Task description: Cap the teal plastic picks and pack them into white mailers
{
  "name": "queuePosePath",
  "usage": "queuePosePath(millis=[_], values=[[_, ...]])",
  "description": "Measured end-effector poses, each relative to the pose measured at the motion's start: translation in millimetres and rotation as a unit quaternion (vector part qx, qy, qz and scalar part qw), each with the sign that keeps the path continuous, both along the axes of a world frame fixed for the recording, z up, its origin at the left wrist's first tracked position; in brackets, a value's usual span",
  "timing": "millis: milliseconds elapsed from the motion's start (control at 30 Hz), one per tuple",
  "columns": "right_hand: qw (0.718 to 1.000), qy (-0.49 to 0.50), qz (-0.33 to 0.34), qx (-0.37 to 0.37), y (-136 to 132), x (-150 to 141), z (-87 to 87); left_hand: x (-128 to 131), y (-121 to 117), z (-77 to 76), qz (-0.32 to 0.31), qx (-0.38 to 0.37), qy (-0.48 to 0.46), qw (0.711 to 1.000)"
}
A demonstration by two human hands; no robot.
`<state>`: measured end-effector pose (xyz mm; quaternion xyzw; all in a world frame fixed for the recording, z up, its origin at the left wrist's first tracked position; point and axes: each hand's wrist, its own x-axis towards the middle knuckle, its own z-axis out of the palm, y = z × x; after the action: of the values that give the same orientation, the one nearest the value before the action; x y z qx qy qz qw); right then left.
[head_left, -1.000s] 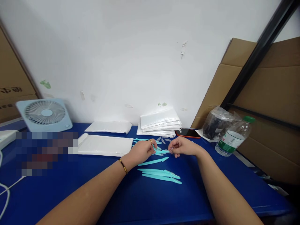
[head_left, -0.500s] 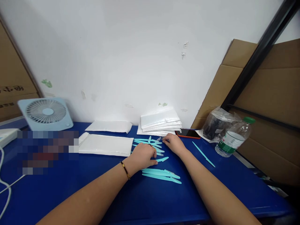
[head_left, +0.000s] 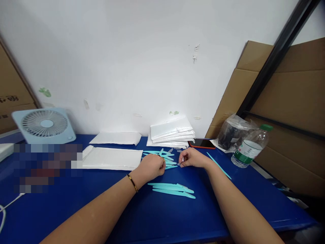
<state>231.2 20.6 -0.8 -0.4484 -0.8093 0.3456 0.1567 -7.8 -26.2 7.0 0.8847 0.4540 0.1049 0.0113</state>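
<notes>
My left hand point(head_left: 152, 166) is curled over a scatter of thin teal plastic sticks point(head_left: 162, 154) on the blue table point(head_left: 101, 210), with its fingers closed around one teal stick point(head_left: 170, 166). My right hand point(head_left: 191, 158) sits just to the right, pinching a small clear cap point(head_left: 179, 164) at the stick's tip. A neat row of three teal sticks point(head_left: 174, 189) lies nearer to me. One lone teal stick point(head_left: 218, 165) lies to the right of my right wrist.
White padded envelopes: one flat point(head_left: 111, 158), another behind point(head_left: 115, 138), a stack point(head_left: 172, 132) at the wall. A phone point(head_left: 201, 143), a dark-filled plastic bag point(head_left: 235, 134) and a water bottle point(head_left: 250, 146) stand right. A small fan point(head_left: 44, 126) stands left. Cardboard leans on the right.
The stick that lay in front of my left hand is now lifted in it. My right hand came back from the pile with a small clear cap and met the stick's tip.
</notes>
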Motion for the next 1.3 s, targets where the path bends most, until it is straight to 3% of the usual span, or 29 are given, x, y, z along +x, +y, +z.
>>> queuePosePath(millis=[367, 433, 533, 633, 933, 1133, 1300], values=[[0.999, 0.017, 0.045, 0.025, -13.9, -27.5, 0.7, 1.9, -1.0, -1.9, -0.011, -0.039, -0.017, 0.999], [0.998, 0.024, 0.01, 0.057, -10.1, -22.2, 1.3, 2.2, -2.1, -2.2, 0.006, -0.018, -0.04, 0.999], [0.974, 0.001, -0.129, 0.184, 2.0, -4.4, 0.5, -0.9, -0.1, -5.7, 0.081, 0.02, -0.072, 0.994], [0.945, -0.054, -0.202, 0.252, 13.0, 10.3, -4.4, -7.5, 5.4, -10.8, 0.12, -0.015, -0.056, 0.991], [0.957, -0.138, -0.129, 0.22, 14.8, 3.4, -12.4, -14.6, 6.6, -6.9, 0.036, -0.034, -0.036, 0.998], [0.952, -0.129, -0.081, 0.266, 13.9, -14.9, -14.9, -12.4, 7.3, -13.9, 0.039, 0.001, -0.074, 0.997], [0.943, -0.182, -0.064, 0.271, 16.1, -24.1, -13.7, -12.8, 12.4, -17.7, -0.012, -0.008, -0.031, 0.999]])
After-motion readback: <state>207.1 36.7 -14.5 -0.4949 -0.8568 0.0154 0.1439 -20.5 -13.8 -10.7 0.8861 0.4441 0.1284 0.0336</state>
